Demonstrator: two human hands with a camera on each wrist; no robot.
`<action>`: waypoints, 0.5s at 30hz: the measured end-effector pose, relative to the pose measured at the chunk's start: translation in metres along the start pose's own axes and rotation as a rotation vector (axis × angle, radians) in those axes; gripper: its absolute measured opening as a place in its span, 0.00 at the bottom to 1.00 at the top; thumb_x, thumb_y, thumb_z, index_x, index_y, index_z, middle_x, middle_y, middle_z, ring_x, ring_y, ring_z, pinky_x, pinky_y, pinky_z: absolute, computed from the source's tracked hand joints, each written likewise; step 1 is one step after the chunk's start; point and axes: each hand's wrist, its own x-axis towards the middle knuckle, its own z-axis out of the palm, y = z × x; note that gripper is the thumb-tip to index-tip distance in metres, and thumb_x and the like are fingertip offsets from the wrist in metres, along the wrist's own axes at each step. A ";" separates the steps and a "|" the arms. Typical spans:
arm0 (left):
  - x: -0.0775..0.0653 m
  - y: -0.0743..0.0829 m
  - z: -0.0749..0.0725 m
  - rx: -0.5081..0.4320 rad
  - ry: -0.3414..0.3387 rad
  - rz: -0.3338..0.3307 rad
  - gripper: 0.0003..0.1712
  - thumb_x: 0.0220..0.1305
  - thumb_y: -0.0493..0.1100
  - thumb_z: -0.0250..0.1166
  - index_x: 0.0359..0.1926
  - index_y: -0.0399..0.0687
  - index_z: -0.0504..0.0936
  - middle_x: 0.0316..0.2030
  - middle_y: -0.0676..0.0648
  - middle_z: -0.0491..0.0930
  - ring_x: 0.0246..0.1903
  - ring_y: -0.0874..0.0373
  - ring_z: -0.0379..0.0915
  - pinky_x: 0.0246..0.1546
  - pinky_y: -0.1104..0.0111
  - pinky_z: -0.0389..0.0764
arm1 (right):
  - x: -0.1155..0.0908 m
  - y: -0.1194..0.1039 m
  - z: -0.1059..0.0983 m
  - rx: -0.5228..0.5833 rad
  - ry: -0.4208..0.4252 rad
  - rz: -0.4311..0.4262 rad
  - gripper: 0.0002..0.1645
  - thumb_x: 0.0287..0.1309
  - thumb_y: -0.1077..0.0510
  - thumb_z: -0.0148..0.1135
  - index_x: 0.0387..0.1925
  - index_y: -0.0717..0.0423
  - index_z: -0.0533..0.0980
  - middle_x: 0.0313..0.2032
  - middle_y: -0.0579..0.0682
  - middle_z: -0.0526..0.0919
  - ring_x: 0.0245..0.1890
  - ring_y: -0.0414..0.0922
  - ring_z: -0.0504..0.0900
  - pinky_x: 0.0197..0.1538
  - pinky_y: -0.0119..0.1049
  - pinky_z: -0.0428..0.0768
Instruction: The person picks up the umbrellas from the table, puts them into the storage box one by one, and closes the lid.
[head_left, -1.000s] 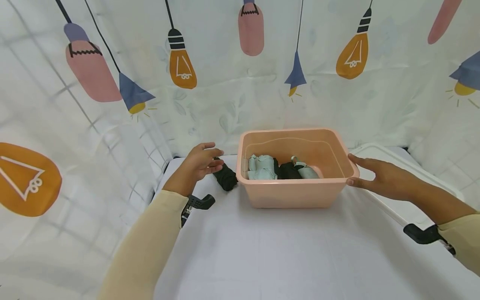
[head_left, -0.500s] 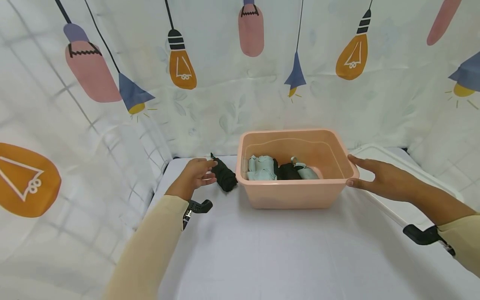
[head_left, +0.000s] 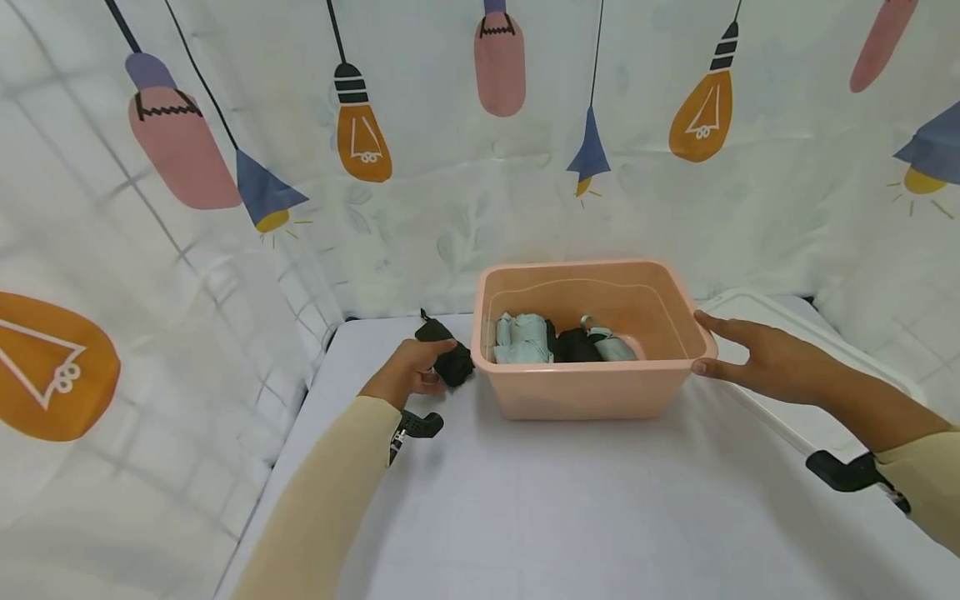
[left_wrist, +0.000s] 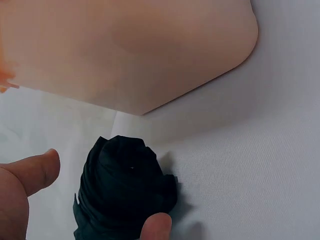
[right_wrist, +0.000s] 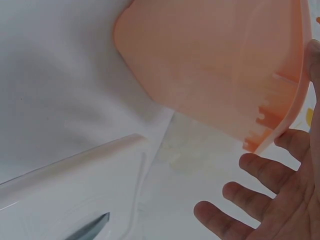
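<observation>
A rolled dark cloth (head_left: 454, 365) lies on the table just left of a peach plastic bin (head_left: 581, 393). My left hand (head_left: 405, 371) reaches around this roll, partly covering it in the head view. In the left wrist view the thumb (left_wrist: 45, 170) stands apart from the dark roll (left_wrist: 125, 185), and a fingertip (left_wrist: 157, 228) overlaps its near edge; contact is unclear. My right hand (head_left: 772, 362) touches the bin's right end at the rim, thumb and forefinger spread, the other fingers extended. Inside the bin lie a pale mint roll (head_left: 522, 339), a black bundle (head_left: 577, 345) and a pale grey-green bundle (head_left: 617, 348).
A white lid or tray (head_left: 810, 358) lies to the right, partly behind my right forearm. White cloth covers the table (head_left: 570, 500). A curtain (head_left: 450, 167) printed with lamps hangs close behind the bin and along the sides.
My left hand first draws back left from the dark roll, then comes forward and right with its fingers around it. The right hand and the bin stay in place.
</observation>
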 end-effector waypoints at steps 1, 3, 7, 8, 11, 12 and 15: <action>0.001 0.000 0.001 0.005 0.005 -0.003 0.51 0.67 0.52 0.70 0.79 0.39 0.51 0.69 0.32 0.65 0.60 0.35 0.71 0.49 0.49 0.84 | 0.000 0.000 0.000 -0.001 0.001 -0.001 0.59 0.64 0.28 0.61 0.81 0.53 0.49 0.73 0.75 0.57 0.68 0.76 0.59 0.57 0.75 0.70; 0.003 -0.001 0.004 0.008 0.018 -0.008 0.51 0.67 0.53 0.71 0.78 0.39 0.52 0.65 0.33 0.69 0.56 0.38 0.74 0.47 0.49 0.85 | 0.000 0.000 0.000 -0.005 0.003 -0.005 0.59 0.64 0.28 0.61 0.81 0.53 0.49 0.73 0.75 0.57 0.68 0.75 0.60 0.57 0.74 0.70; 0.005 -0.003 0.008 0.018 0.051 -0.011 0.51 0.66 0.54 0.71 0.77 0.39 0.54 0.60 0.33 0.74 0.48 0.41 0.77 0.44 0.49 0.86 | -0.001 0.000 0.000 -0.006 0.014 -0.027 0.58 0.64 0.29 0.61 0.81 0.52 0.50 0.73 0.73 0.59 0.69 0.74 0.61 0.59 0.72 0.70; 0.007 -0.003 0.008 0.024 0.063 -0.012 0.51 0.65 0.55 0.71 0.76 0.39 0.54 0.60 0.33 0.74 0.47 0.42 0.77 0.43 0.50 0.86 | -0.001 0.000 0.000 -0.005 0.015 -0.030 0.57 0.65 0.29 0.61 0.81 0.52 0.50 0.73 0.73 0.59 0.69 0.73 0.61 0.59 0.72 0.69; 0.010 -0.004 0.010 0.040 0.092 -0.003 0.51 0.65 0.55 0.71 0.76 0.37 0.55 0.60 0.33 0.74 0.46 0.40 0.78 0.42 0.50 0.87 | -0.002 0.000 -0.001 0.000 0.018 -0.035 0.56 0.65 0.29 0.61 0.81 0.51 0.51 0.73 0.72 0.60 0.69 0.72 0.61 0.60 0.71 0.69; 0.011 -0.005 0.011 0.046 0.099 0.005 0.51 0.65 0.55 0.71 0.75 0.36 0.55 0.60 0.33 0.73 0.45 0.40 0.79 0.41 0.50 0.87 | -0.002 0.000 -0.001 0.001 0.018 -0.034 0.56 0.65 0.29 0.61 0.81 0.51 0.51 0.73 0.72 0.60 0.69 0.72 0.61 0.60 0.71 0.69; 0.014 -0.006 0.012 0.066 0.116 0.031 0.50 0.65 0.53 0.72 0.75 0.34 0.55 0.59 0.32 0.74 0.44 0.39 0.81 0.39 0.51 0.87 | -0.002 0.000 -0.001 -0.001 0.016 -0.028 0.57 0.65 0.29 0.61 0.81 0.51 0.51 0.73 0.73 0.59 0.69 0.73 0.61 0.60 0.72 0.69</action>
